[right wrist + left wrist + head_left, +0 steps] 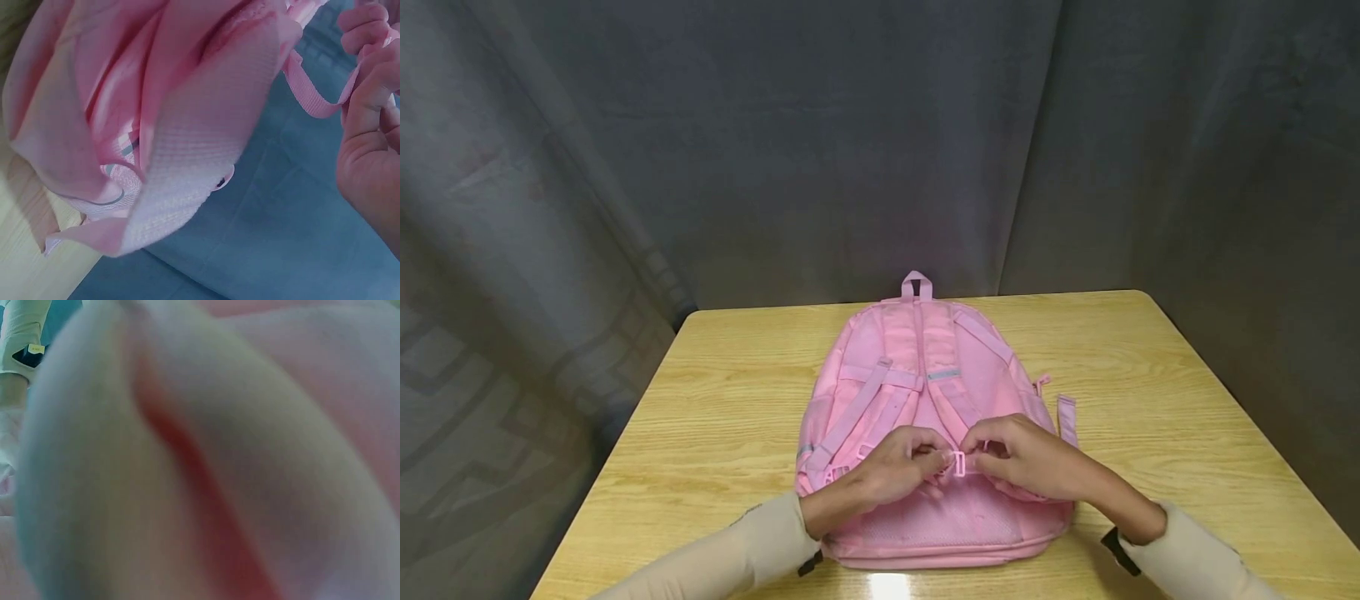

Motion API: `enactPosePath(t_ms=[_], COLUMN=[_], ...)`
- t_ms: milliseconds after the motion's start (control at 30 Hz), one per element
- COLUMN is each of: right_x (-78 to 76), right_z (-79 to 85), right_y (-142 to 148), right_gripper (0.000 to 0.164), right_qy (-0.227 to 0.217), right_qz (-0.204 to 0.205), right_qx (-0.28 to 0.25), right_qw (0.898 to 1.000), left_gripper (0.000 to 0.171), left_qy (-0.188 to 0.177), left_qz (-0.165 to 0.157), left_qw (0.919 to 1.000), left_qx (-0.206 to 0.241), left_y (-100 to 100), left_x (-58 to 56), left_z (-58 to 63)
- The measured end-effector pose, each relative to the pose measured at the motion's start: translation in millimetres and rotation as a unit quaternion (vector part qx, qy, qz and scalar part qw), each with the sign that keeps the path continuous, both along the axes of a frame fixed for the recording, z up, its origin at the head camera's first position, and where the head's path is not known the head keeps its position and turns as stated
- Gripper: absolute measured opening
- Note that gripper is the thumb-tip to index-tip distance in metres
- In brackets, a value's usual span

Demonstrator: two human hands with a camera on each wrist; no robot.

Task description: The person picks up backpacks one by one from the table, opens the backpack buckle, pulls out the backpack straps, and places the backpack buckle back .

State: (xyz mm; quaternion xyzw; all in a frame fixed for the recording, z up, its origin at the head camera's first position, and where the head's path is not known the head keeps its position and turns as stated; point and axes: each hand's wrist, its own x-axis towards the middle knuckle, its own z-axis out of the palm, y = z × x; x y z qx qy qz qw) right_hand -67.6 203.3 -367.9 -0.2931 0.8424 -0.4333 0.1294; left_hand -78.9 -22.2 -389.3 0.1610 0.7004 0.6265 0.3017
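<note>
A pink backpack [940, 529] lies on the table with its shoulder straps facing up and its top loop toward the far side. Over its lower part, my left hand [898, 467] pinches a small pink plastic buckle [959, 464] between thumb and fingers. Just to the right, my right hand [1030, 454] pinches the pink strap at the buckle's other side. The right wrist view shows a pink webbing strap [310, 97] leading to pinching fingers, beside the backpack's fabric [194, 137]. Skin very near the camera blurs most of the left wrist view, so the grip is hidden there.
The wooden table [715, 417] reaches out on both sides of the backpack. Behind it hangs a dark grey curtain [850, 150]. A loose strap end [1067, 417] sticks out at the backpack's right side, and another strap [850, 417] crosses its left half.
</note>
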Motion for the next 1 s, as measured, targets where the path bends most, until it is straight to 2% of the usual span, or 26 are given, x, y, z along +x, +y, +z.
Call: enactPosePath(t_ms=[367, 533, 767, 1000], right_x=[-1.8, -2.0, -3.8, -6.0], right_z=[-1.5, -1.4, -1.8, -3.0], right_y=[1.7, 2.6, 5.2, 6.7], right_gripper=[0.011, 0.011, 0.014, 0.014], right_qy=[0.036, 0.027, 0.043, 0.038], right_qz=[-0.005, -0.002, -0.017, -0.016], right_qx=[0.007, 0.004, 0.015, 0.016], right_qw=[0.999, 1.000, 0.999, 0.999], left_gripper=[0.013, 0.014, 0.013, 0.012], left_qy=[-0.002, -0.002, -0.004, -0.009], left_qz=[0.001, -0.001, 0.009, 0.013], left_qw=[1.0000, 1.0000, 0.9999, 0.9998], left_qx=[0.004, 0.004, 0.007, 0.009], left_y=[0.0, -1.0, -1.8, -3.1], left_x=[0.2, 0.0, -0.2, -0.2], left_z=[0.4, 0.0, -0.2, 1.2])
